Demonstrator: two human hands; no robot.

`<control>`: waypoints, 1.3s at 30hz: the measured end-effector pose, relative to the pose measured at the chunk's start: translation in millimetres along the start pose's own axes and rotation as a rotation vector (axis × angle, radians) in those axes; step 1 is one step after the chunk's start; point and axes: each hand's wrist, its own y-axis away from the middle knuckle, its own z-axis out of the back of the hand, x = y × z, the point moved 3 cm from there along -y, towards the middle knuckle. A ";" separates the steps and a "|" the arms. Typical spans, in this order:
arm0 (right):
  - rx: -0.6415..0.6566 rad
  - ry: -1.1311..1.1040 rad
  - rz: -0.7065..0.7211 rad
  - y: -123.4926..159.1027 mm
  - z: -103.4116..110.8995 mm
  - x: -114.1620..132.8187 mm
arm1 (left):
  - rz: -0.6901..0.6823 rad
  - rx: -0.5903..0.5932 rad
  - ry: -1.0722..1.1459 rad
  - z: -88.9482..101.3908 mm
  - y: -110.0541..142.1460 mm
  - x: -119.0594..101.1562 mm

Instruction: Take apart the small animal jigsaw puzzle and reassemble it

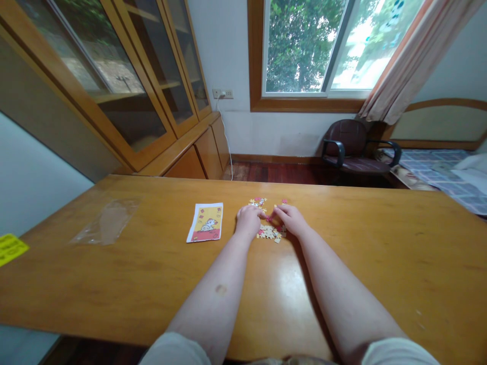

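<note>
Small jigsaw puzzle pieces lie in loose clusters on the wooden table, around both hands. My left hand [249, 221] is closed, with its fingertips at a pink puzzle piece [268, 218]. From the other side, my right hand [292, 220] reaches the same spot, fingers pinched together at the pink pieces. How many pieces are between the fingertips is too small to tell. Nearer to me lies a heap of pale, mostly face-down puzzle pieces [269, 232]. Beyond the hands are yellow, white and pink pieces [259, 202]. Left of my left hand is a picture card [206, 223] showing a white animal on yellow and red.
A clear plastic bag [108, 221] lies flat on the table [160, 284] at the left. A yellow label [12, 249] shows at the left edge. Behind the table stand a glass-door cabinet [144, 76], an office chair [352, 147] and a bed [437, 167].
</note>
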 end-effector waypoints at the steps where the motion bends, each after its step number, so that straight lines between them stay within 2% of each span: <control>1: 0.000 0.007 0.005 -0.2 0.0 -0.4 | 0.007 -0.001 0.001 0.2 0.3 -0.3; 11: 0.007 0.072 -0.065 0.0 0.6 -0.2 | -0.038 0.025 0.001 -2.8 3.4 -5.5; 18: 0.069 0.047 -0.008 0.7 -2.1 -0.5 | -0.061 0.079 -0.053 -6.4 5.0 -8.4; 23: -0.024 0.084 0.030 -1.4 2.3 -0.4 | -0.057 0.016 -0.040 -1.8 5.6 -10.1; 28: 0.007 0.161 0.012 -2.3 2.0 -0.2 | -0.049 0.049 -0.041 -2.4 5.4 -9.1; 34: -0.136 0.301 -0.104 -0.7 7.8 -3.9 | 0.094 -0.044 -0.011 7.4 5.9 -6.7; 39: -0.155 0.271 -0.034 -0.2 8.5 -3.8 | 0.197 -0.181 0.109 24.1 8.3 1.0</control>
